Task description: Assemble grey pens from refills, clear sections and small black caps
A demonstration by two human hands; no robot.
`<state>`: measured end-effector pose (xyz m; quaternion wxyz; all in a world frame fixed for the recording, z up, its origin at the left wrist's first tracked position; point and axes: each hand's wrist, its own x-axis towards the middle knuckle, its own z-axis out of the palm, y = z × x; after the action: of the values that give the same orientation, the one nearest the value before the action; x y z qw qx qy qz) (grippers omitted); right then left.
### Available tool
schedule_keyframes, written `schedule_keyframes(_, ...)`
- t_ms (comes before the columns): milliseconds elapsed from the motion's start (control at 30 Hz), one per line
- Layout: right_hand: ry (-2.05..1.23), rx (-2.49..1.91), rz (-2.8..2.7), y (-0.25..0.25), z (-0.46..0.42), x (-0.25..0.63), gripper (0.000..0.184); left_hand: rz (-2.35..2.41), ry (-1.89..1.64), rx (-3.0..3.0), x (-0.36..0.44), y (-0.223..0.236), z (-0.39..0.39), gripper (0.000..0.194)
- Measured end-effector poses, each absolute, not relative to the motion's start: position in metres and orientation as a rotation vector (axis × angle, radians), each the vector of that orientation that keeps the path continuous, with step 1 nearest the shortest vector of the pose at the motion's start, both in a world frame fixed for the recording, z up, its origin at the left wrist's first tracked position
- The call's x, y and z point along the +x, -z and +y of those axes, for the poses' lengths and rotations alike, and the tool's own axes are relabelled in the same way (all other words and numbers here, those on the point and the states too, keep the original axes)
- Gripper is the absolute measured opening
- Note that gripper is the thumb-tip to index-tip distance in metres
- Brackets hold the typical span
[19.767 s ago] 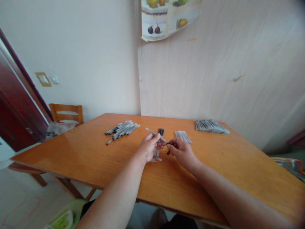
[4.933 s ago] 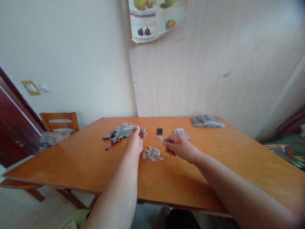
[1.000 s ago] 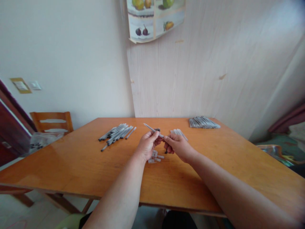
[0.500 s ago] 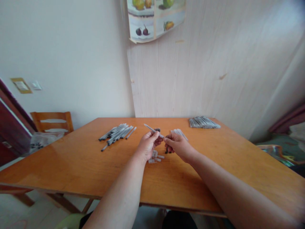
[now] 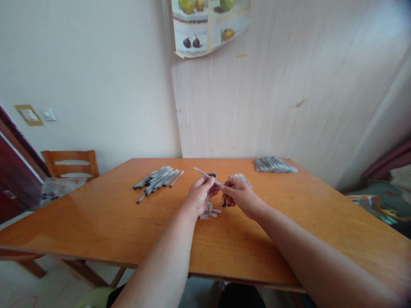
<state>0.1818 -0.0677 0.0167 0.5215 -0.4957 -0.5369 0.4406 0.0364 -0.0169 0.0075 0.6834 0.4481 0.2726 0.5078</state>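
Between my two hands, above the middle of the table (image 5: 154, 233), a slim pale pen (image 5: 202, 172) points up and to the left. My left hand (image 5: 202, 192) is closed around its body, thumb on top. My right hand (image 5: 239, 192) pinches the pen's near right end; whether a small part sits in those fingertips is hidden. Under my left hand lie several pale pen caps (image 5: 210, 211). Small black pieces (image 5: 226, 203) sit partly covered beneath my right hand. Behind that hand is a bundle of clear tubes (image 5: 244, 179).
A loose pile of grey pens with black ends (image 5: 160, 179) lies at the left. A packed bundle of dark refills or pens (image 5: 274, 164) rests at the far right edge. A wooden chair (image 5: 72, 162) stands left of the table, with a plastic bag (image 5: 61, 188) of black pieces.
Almost nothing differs. Both hands keep the same hold on the pen.
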Motion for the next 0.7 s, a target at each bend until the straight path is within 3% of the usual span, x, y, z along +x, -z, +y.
schedule_keyframes(167, -1.158, -1.231, -1.285, -0.0176, -0.0686, 0.1814, 0.023, 0.612, -1.131, 1.012, 0.0361, -0.0075, -0.0166, 0.03)
schedule_keyframes(300, -1.037, -1.215, -1.323, -0.0173, -0.0689, 0.1814, 0.015, 0.614, -1.126, 1.002, 0.0362, -0.007, -0.0164, 0.03)
schedule_keyframes(567, -1.077, -1.27, -1.33, -0.0153, -0.0676, 0.1821, 0.023, 0.615, -1.131, 0.985, 0.0363, -0.0088, -0.0188, 0.026)
schedule_keyframes(700, -0.983, -1.272, -1.362, -0.0152, -0.0665, 0.1827, 0.016, 0.629, -1.132, 0.988, 0.0365, -0.0077, -0.0179, 0.027)
